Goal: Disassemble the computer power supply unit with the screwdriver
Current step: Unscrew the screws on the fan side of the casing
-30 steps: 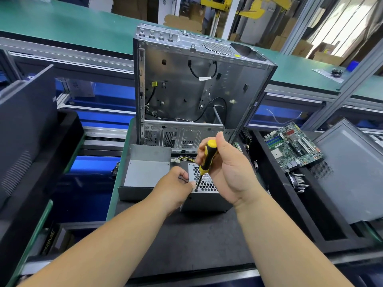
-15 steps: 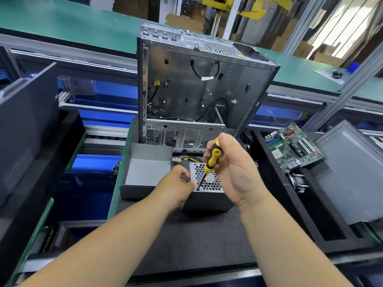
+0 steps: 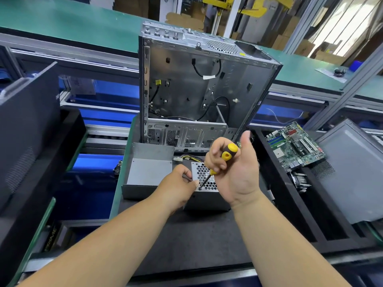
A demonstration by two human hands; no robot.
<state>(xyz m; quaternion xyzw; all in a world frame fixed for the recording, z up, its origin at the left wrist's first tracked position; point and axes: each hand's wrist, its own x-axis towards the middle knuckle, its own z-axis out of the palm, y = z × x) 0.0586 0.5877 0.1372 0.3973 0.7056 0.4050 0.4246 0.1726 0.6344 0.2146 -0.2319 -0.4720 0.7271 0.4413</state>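
Head view: the power supply unit (image 3: 204,194) sits on the bench (image 3: 192,241), out of the case (image 3: 207,90). Right hand (image 3: 234,172) grips the screwdriver (image 3: 219,162), tip at a grille-corner screw; left hand (image 3: 178,187) pinches the housing edge. Cover removal remains.

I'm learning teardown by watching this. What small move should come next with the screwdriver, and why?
Probably keep turning it. The right hand grips the screwdriver, whose tip sits at the near left corner of the power supply unit's honeycomb grille, while the left hand steadies that corner.
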